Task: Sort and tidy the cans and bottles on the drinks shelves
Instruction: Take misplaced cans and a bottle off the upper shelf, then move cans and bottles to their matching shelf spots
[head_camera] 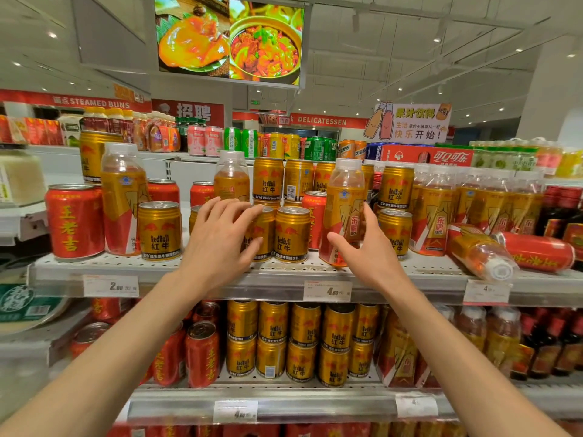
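Observation:
On the top shelf (195,280) gold Red Bull cans, red herbal-tea cans and orange drink bottles stand mixed together. My left hand (217,241) grips a gold Red Bull can (267,236) in the front row, fingers over its top edge and thumb low on its side. It hides another gold can behind it. My right hand (372,250) holds an orange drink bottle (345,197) with a white cap, thumb in front and fingers round its right side. That bottle leans to the right, its base at the shelf's front edge.
A red can (74,220), a bottle (123,197) and a gold can (160,230) stand at the left. At the right a bottle (479,252) and a red can (536,250) lie on their sides. The lower shelf (284,402) holds stacked gold cans, red cans and bottles.

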A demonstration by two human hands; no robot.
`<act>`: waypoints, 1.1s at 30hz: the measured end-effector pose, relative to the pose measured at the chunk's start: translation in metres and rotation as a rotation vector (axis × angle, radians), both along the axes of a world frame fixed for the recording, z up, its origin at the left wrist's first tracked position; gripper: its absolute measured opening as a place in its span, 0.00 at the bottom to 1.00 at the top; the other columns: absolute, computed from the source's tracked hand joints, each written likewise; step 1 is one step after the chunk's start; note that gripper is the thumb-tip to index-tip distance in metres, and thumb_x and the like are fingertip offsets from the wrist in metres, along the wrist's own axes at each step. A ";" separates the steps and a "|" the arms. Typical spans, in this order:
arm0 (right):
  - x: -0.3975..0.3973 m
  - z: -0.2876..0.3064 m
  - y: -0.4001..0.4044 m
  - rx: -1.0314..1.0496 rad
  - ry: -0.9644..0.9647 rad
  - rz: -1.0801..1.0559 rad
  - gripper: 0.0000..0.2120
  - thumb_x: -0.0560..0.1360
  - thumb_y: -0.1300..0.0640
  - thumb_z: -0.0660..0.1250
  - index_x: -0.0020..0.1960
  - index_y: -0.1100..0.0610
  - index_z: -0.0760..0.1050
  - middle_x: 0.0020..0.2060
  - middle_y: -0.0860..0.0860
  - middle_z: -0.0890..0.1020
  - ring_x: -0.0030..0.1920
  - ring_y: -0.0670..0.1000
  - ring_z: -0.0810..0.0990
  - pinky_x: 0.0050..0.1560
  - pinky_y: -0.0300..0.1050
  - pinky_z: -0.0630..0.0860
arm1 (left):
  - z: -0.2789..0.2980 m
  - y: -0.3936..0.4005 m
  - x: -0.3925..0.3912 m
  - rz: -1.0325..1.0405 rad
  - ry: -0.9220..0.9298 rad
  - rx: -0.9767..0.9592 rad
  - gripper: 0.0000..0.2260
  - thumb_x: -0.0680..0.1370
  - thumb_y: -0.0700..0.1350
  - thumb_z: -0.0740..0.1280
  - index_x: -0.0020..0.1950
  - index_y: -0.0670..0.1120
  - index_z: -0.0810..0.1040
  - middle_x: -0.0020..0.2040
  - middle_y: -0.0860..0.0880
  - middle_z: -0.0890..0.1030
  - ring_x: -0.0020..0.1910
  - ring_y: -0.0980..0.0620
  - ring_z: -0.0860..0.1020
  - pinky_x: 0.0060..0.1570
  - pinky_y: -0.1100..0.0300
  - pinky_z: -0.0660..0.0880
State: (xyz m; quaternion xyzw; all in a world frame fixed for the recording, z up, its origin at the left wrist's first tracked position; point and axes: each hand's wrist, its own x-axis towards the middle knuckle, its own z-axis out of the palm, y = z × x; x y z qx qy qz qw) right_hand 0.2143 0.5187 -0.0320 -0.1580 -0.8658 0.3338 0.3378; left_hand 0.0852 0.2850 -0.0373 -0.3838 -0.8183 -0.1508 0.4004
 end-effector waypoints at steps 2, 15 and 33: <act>0.015 -0.008 -0.003 -0.017 -0.011 0.027 0.44 0.77 0.40 0.69 0.83 0.47 0.47 0.79 0.48 0.64 0.76 0.52 0.67 0.73 0.56 0.67 | -0.004 -0.003 0.009 -0.058 -0.034 0.042 0.25 0.79 0.56 0.63 0.75 0.50 0.71 0.71 0.48 0.75 0.73 0.47 0.70 0.79 0.46 0.55; 0.101 -0.113 -0.034 -0.127 -0.084 0.108 0.15 0.78 0.49 0.70 0.63 0.41 0.75 0.51 0.39 0.82 0.48 0.40 0.80 0.47 0.30 0.75 | -0.119 -0.035 0.095 -0.477 -0.940 0.531 0.18 0.78 0.47 0.71 0.66 0.61 0.75 0.55 0.63 0.82 0.54 0.59 0.82 0.53 0.64 0.78; 0.181 -0.181 0.070 -0.301 -0.245 -0.023 0.14 0.79 0.48 0.67 0.64 0.44 0.75 0.48 0.40 0.83 0.44 0.38 0.80 0.40 0.27 0.73 | -0.182 0.069 0.160 -0.356 -1.199 0.470 0.13 0.80 0.49 0.69 0.62 0.62 0.76 0.53 0.63 0.82 0.53 0.62 0.81 0.48 0.68 0.75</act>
